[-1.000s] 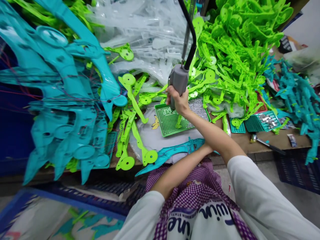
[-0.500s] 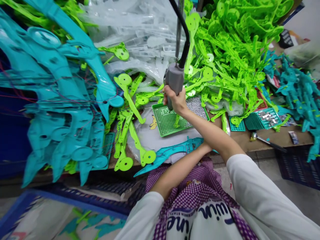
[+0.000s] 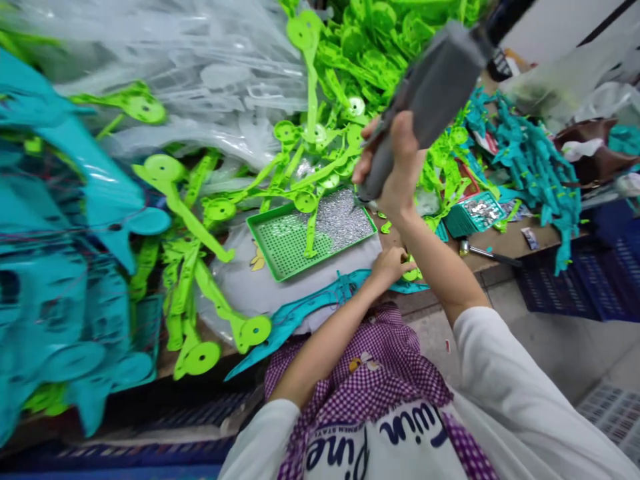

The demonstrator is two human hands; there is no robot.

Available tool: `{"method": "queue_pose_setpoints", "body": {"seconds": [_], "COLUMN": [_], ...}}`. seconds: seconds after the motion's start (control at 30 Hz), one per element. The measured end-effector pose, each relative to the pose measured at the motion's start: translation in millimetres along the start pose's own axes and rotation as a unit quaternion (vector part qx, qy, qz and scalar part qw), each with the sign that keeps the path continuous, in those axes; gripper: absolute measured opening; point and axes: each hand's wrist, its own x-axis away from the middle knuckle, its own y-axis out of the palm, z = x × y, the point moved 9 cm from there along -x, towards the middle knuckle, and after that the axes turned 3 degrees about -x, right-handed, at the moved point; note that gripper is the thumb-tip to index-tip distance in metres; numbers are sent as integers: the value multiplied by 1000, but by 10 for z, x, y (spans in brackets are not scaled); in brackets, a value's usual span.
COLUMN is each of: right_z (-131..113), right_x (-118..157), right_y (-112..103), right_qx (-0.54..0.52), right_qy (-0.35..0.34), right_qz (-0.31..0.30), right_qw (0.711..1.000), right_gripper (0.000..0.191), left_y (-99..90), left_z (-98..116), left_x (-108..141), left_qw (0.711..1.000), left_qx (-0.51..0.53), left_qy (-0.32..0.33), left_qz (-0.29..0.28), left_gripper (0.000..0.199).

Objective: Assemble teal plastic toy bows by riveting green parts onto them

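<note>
While the right hand (image 3: 404, 175) grips a grey driver (image 3: 440, 83), we see the left hand (image 3: 386, 268) touching a lime part (image 3: 414, 272), grip unclear.

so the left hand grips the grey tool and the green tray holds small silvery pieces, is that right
Not quite: the head view shows the right hand gripping the grey tool. The green tray does hold small silvery pieces.

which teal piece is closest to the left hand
The single long teal piece beside the left hand, partly covered by that forearm; the others lie farther off, mostly in the left heap and right heap.
</note>
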Motion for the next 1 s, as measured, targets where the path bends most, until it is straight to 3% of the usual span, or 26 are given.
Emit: {"method": "queue_pose_setpoints", "body": {"seconds": [0.17, 0.27, 0.47, 0.7, 0.87, 1.0], "right_z": [-289, -234, 30, 254, 498, 624], "right_x": [195, 318, 330, 133, -25, -95], "right_y": [-931, -1246, -1509, -1712, -1748, -1819], "right_qx": [60, 103, 141, 171, 176, 163], "right_qy": [-45, -51, -8, -12, -7, -12], "right_qz": [78, 86, 60, 73, 65, 72], "right_qw": [994, 990, 988, 982, 982, 984], "right_gripper": [55, 56, 55, 52, 47, 47], "left_y": [-12, -17, 34, 72, 77, 82], "left_z": [56, 4, -61, -68, -76, -56], "left_x": [89, 161, 183, 222, 255, 244], "left_qw": [996, 993, 991, 995, 996, 994], "left_qx": [-86, -114, -121, -93, -84, -104], "left_qy": [25, 5, -55, -18, -21, -14], "left_qz": [-23, -7, 30, -2, -8, -14], "left_gripper": [25, 24, 20, 19, 35, 28]}}
